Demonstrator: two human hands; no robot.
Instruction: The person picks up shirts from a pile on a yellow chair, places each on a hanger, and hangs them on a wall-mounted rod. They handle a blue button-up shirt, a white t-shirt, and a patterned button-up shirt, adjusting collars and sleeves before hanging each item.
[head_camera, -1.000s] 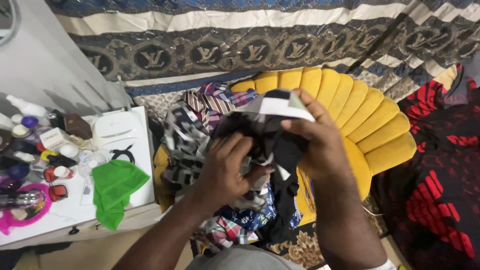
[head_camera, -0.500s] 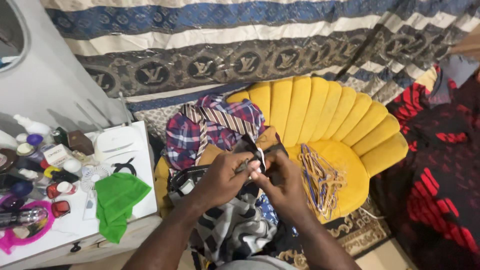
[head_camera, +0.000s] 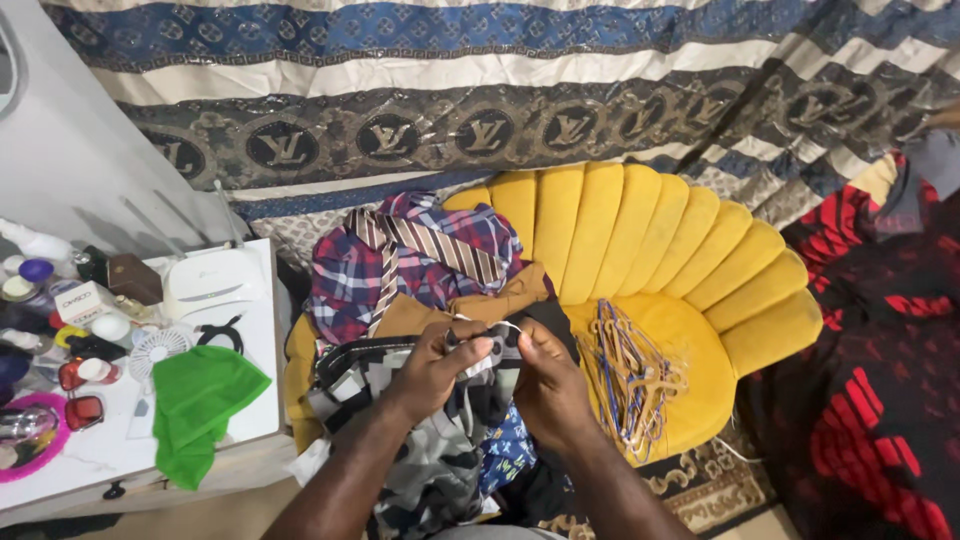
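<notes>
Both my hands meet over a black, grey and white patterned garment (head_camera: 425, 470) at the front of a yellow shell-backed chair (head_camera: 650, 240). My left hand (head_camera: 435, 365) pinches the garment's edge near its white collar part. My right hand (head_camera: 548, 385) grips the same edge just beside it. The cloth hangs down toward me. Behind it lie a plaid shirt (head_camera: 350, 280), a striped brown piece (head_camera: 440, 245) and a tan garment (head_camera: 500, 300). A bundle of thin hangers (head_camera: 625, 375) rests on the seat to the right.
A white side table (head_camera: 240, 410) at the left carries a green cloth (head_camera: 195, 405), a white router (head_camera: 210, 280), a small fan and several bottles and jars. A patterned blue and brown bedspread (head_camera: 500, 110) runs behind the chair. Red and black fabric (head_camera: 880, 370) lies at the right.
My hands dropped from chest height to the chair's front edge and closed together on the garment's edge. The dark cloth no longer covers the plaid shirt and the hangers.
</notes>
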